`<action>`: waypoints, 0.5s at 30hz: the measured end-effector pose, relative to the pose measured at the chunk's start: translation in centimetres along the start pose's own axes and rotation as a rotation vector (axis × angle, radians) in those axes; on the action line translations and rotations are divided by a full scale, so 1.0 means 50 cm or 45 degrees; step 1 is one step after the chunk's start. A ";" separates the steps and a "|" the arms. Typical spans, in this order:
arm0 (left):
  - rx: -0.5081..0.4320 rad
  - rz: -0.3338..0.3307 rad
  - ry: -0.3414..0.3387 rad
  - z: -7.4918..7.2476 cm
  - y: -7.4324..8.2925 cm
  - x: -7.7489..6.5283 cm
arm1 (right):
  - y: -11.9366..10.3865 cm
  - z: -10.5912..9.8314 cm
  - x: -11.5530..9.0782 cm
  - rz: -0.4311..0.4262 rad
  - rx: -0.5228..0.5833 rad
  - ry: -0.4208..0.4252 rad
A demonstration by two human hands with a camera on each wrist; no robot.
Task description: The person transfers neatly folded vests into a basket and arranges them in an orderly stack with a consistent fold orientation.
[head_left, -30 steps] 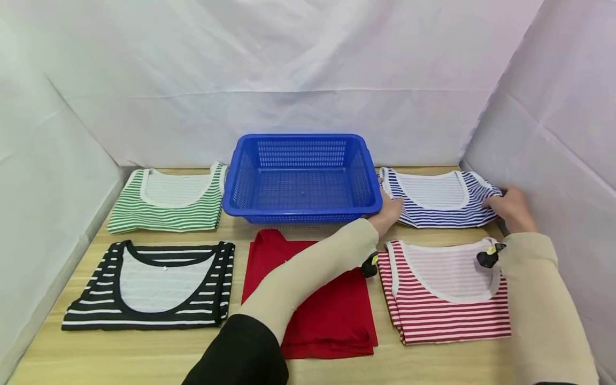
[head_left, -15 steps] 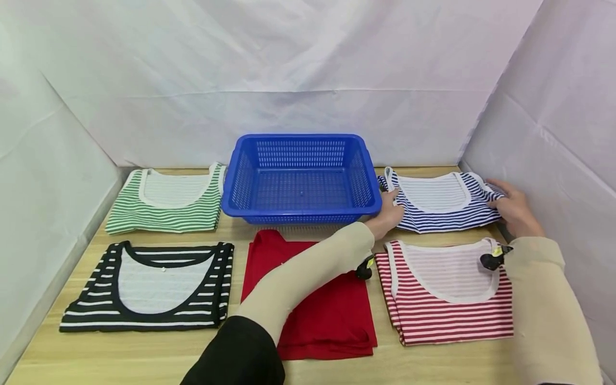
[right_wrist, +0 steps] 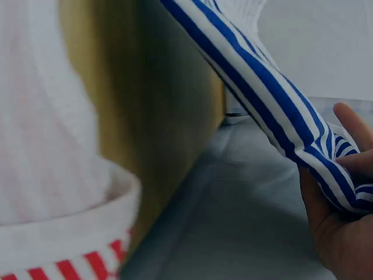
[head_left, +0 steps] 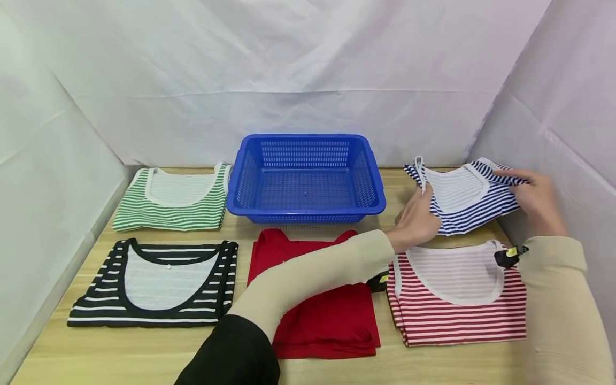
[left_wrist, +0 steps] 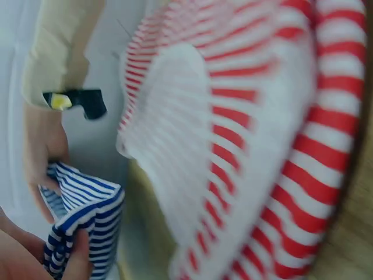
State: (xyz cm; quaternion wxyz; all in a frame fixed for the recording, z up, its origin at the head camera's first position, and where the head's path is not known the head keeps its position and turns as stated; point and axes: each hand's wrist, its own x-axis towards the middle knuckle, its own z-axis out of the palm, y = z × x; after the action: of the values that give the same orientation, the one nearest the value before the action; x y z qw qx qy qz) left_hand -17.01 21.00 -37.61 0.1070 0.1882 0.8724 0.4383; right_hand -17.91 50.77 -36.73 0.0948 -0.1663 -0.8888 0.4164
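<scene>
A folded blue-and-white striped tank top hangs between my two hands at the back right, its right side higher than its left. My left hand pinches its left edge, the thumb pressing the bunched cloth in the left wrist view. With my right hand I grip the opposite edge; the right wrist view shows fingers under the cloth and others over it. Just in front lies a folded red-and-white striped tank top, partly behind my left forearm.
A blue plastic basket stands at the back middle. Folded on the wooden table are a green striped top, a black-and-white striped top and a red garment under my left arm. White cloth walls enclose the table.
Both hands have raised the blue striped tank top off the table and shifted it to the right, away from the basket. The other garments stay put.
</scene>
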 end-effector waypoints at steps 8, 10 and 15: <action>-0.020 0.121 -0.017 -0.056 0.040 -0.040 | -0.073 -0.032 -0.023 -0.176 -0.087 0.136; -0.024 0.163 -0.020 -0.077 0.043 -0.049 | -0.095 -0.033 -0.029 -0.224 -0.155 0.198; -0.041 0.259 -0.010 -0.130 0.041 -0.067 | -0.150 -0.022 -0.040 -0.316 -0.287 0.347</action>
State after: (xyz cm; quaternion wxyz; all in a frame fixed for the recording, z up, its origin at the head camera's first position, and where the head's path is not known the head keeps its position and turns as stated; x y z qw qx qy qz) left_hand -15.77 16.00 -32.06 0.0685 0.2757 0.8411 0.4603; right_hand -17.32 46.31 -30.29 0.2453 -0.1199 -0.9224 0.2733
